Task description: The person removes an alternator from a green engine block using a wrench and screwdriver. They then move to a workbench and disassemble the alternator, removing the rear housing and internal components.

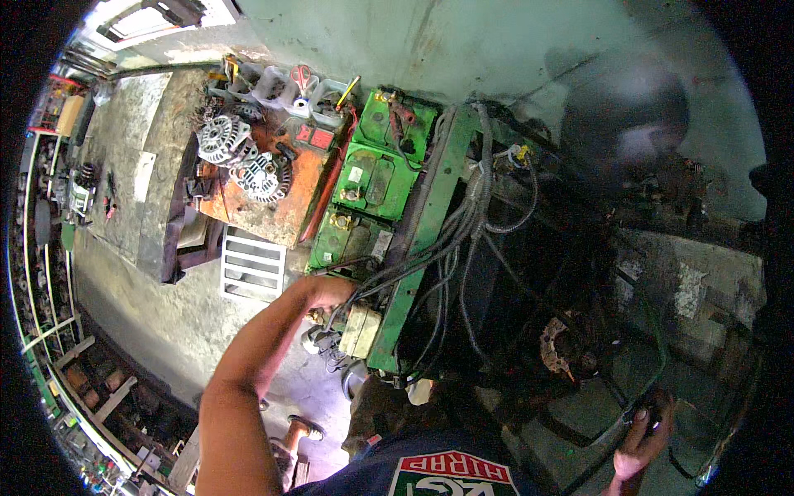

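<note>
Workshop wall, cables beside left hand

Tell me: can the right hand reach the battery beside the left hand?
Probably not: the right hand is at far right, with the green frame and cables between it and that battery.

left hand partly hidden, right forearm cut off

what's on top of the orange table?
Two silver alternator-like parts, a red block and, along its far edge, plastic bins. Tabletop beneath them is covered.
</note>
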The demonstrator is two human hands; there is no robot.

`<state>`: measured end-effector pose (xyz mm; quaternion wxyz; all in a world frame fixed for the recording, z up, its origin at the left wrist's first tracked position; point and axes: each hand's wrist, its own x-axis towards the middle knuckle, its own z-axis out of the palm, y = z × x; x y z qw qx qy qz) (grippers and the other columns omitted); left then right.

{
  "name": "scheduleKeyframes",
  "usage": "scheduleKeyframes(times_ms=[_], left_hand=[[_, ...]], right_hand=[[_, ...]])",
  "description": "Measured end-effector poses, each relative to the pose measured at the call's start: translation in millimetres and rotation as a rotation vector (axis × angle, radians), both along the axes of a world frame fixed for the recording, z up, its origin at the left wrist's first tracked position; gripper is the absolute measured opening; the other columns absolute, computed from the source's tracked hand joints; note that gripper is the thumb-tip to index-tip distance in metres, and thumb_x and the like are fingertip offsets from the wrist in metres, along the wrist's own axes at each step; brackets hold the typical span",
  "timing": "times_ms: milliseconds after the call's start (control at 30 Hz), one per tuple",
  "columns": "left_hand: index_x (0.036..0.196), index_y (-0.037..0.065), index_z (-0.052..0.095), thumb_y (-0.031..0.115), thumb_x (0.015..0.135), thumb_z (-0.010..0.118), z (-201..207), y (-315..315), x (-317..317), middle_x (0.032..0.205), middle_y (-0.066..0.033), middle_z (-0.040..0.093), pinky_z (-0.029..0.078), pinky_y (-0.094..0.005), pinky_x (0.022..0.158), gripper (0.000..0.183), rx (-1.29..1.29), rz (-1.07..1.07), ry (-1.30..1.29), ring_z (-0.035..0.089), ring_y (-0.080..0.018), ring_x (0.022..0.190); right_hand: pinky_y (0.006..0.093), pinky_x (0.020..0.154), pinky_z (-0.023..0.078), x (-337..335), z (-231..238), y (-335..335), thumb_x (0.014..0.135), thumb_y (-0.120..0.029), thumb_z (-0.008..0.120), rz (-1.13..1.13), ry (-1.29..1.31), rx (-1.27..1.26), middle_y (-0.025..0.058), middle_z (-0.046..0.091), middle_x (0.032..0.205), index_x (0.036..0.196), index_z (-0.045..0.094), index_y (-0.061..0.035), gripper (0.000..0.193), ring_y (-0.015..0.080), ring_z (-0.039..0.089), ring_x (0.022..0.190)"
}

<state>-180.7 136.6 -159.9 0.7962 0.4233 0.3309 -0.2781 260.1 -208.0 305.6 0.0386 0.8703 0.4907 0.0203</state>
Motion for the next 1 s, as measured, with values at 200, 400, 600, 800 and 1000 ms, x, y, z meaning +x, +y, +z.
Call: scheduleKeyframes(times_ms=[200,400,600,800,1000], left_hand=[[0.123,0.006,0.075,0.036,0.094,0.076,-19.4,-13.6,-29.7,0.117,-0.0137,0.079,0.061,-0.0514,0.082,0.042,-0.018,-0.155,0.012,0.074,-0.028,0.096],[0.14,0.005,0.066,0.041,0.088,0.084,-47.0,-52.5,-38.5,0.13,-0.0205,0.076,0.056,-0.049,0.103,0.065,0.692,-0.356,-0.482,0.071,-0.0387,0.118],[0.133,0.002,0.07,0.02,0.09,0.076,-38.8,-125.6,-67.6,0.124,-0.0278,0.075,0.059,-0.0493,0.097,0.047,0.732,-0.006,-0.246,0.073,-0.0453,0.114],[0.117,0.005,0.069,0.028,0.085,0.082,4.4,-236.4,-79.6,0.102,-0.0302,0.075,0.059,-0.059,0.088,0.042,0.796,0.298,0.281,0.073,-0.0513,0.1],[0.11,0.016,0.073,0.032,0.1,0.066,11.6,-298.0,-93.7,0.103,-0.0169,0.081,0.062,-0.0479,0.083,0.02,1.034,0.014,0.751,0.08,-0.0346,0.097]], right_hand=[[0.0506,0.116,0.043,-9.0,-3.7,11.3,0.113,-0.02,0.057,-0.076,0.097,0.076,0.0304,0.061,0.144,0.151,0.052,0.0084,0.048,0.0433,0.059,0.135],[0.0492,0.113,0.046,-18.7,-4.7,30.4,0.112,-0.022,0.06,-0.05,0.036,0.053,0.0283,0.065,0.139,0.148,0.055,0.0078,0.047,0.0404,0.063,0.128],[0.0498,0.116,0.045,-12.4,-3.7,33.2,0.112,-0.026,0.062,-0.187,0.14,0.062,0.0287,0.062,0.145,0.153,0.052,0.0067,0.053,0.0415,0.061,0.133],[0.0495,0.114,0.045,14.6,-19.7,15.3,0.113,-0.037,0.061,0.02,-0.116,0.077,0.0305,0.062,0.141,0.151,0.054,0.006,0.058,0.0425,0.06,0.131],[0.0499,0.119,0.044,28.9,-20.4,20.9,0.112,-0.041,0.062,-0.101,-0.079,0.077,0.0341,0.055,0.15,0.155,0.048,0.01,0.068,0.0439,0.055,0.142]])
